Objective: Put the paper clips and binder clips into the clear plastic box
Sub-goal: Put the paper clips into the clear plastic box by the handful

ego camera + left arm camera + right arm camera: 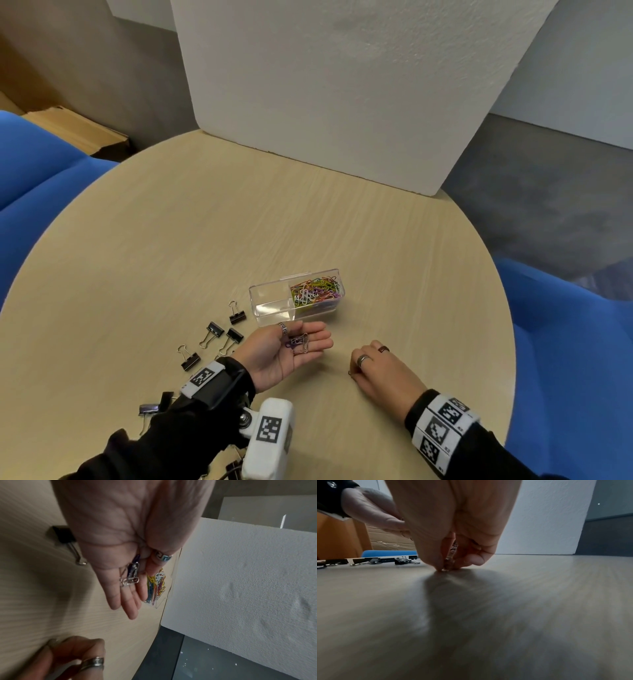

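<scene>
The clear plastic rectangular box (274, 301) sits on the round pale-wood table (205, 222), a little beyond the hands. It has two compartments: the right one is already heaped with coloured wire paper clips (317, 291), while the left one looks empty. By that showing, most of the paper clips are in and none of the binder clips are.

The left hand (291, 346) lies palm up just on the near side of the box, its fingers spread flat and relaxed, serving as a tray. A small bunch of loose paper clips (131, 574), purple and silvery, rests across the base of its fingers.

The right hand (380, 370) is to the right of the left hand, knuckles up, fingertips (440, 566) drawn together and pressed down to the table. In the right wrist view something small and metallic shows between thumb and fingers, probably another paper clip being pinched off the surface; it is too blurred to be certain.

The black metal binder clips with silver wire handles (215, 330) lie scattered on the near left of the table; four are plain, and more sit partly hidden by the left sleeve.

What is left, as I judge it: finish gathering the last stray paper clips, tip the handful into the box, then move all the binder clips, likely into the empty left compartment.
</scene>
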`<state>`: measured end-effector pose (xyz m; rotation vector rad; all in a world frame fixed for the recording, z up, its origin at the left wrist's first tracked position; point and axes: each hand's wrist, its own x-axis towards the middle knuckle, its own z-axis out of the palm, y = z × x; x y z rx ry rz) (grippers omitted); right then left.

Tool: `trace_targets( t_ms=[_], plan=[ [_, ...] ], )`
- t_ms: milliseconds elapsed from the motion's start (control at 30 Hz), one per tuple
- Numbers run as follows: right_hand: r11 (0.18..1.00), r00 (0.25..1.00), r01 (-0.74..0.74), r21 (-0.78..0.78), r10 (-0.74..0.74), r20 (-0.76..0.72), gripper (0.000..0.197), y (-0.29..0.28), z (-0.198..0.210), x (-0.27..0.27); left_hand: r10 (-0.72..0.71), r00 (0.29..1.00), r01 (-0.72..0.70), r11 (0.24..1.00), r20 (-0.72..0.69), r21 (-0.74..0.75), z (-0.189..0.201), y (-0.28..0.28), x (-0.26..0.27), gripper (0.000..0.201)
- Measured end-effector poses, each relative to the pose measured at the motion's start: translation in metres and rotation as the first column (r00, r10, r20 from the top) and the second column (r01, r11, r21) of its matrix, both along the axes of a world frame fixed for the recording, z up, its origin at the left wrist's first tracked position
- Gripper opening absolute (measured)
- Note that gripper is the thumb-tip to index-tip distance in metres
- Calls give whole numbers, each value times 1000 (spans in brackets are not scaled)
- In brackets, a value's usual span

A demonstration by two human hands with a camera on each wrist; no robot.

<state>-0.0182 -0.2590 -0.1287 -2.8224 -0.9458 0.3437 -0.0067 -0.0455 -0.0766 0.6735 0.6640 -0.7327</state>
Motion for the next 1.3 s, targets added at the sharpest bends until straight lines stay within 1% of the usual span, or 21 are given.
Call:
trace_targets(
  t_ms=[33,100,133,167,200,267,300,367,433,467,533,600,667,733,833,900,967,1067,1133,1233,1300],
  plan=[
    [1000,1000,17,2,-17,17,41,0,0,-3,4,1000,-4,1000,-1,3,1,0,0,37],
    [998,999,31,55,-33,33,51,0,-4,-8,11,1000,-11,1000,0,3,3,-1,1,38],
    [992,998,40,122,-46,48,55,0,-3,-9,17,1000,-17,1000,0,2,4,-1,1,38],
    [978,996,51,201,-65,63,53,2,2,-8,23,1000,-23,1000,-1,0,4,-1,2,38],
    [960,994,52,277,-78,82,45,6,8,-6,25,1000,-25,1000,-2,-6,3,-1,2,38],
    [906,986,39,421,-103,129,17,19,28,3,12,1000,-12,1000,-12,-9,3,-3,4,40],
    [885,984,16,464,-97,152,8,27,39,6,4,1000,-5,1000,-13,-12,3,-5,4,42],
    [864,978,-51,502,-60,202,8,42,52,13,16,1000,-17,999,-14,-51,6,-11,4,43],
    [862,968,-98,497,-33,249,7,50,54,20,38,999,-39,993,-7,-111,11,-15,6,32],
    [858,967,-97,505,-39,252,9,51,55,23,48,999,-48,990,-5,-130,13,-16,8,31],
    [813,969,-51,580,-100,226,15,49,60,27,64,998,-62,986,10,-154,16,-15,14,33],
    [718,963,39,695,-212,165,18,43,66,31,72,997,-68,988,28,-140,22,-13,22,33],
    [651,940,156,743,-328,89,19,35,69,36,60,997,-54,993,57,-103,31,-11,32,35],
    [641,917,234,731,-395,53,21,27,66,40,65,995,-59,995,78,-75,38,-9,41,37],
    [670,907,305,677,-421,7,27,21,59,44,94,993,-90,994,69,-59,41,-6,50,41],
    [692,912,370,621,-397,-101,37,21,57,46,106,993,-102,993,54,-61,41,-4,53,44],
    [736,910,414,535,-351,-220,48,23,54,50,105,993,-102,993,47,-63,41,-3,54,45],
    [799,900,419,431,-301,-316,60,31,51,58,85,995,-83,996,54,-46,41,0,54,45],
    [806,899,417,420,-296,-323,63,34,47,62,77,995,-75,996,58,-41,42,3,53,42],
    [784,909,409,467,-306,-282,58,35,42,66,49,996,-48,999,72,-19,44,7,52,36],
    [771,920,391,503,-304,-248,54,34,39,66,18,995,-21,999,102,28,45,10,52,34]
  ],
)
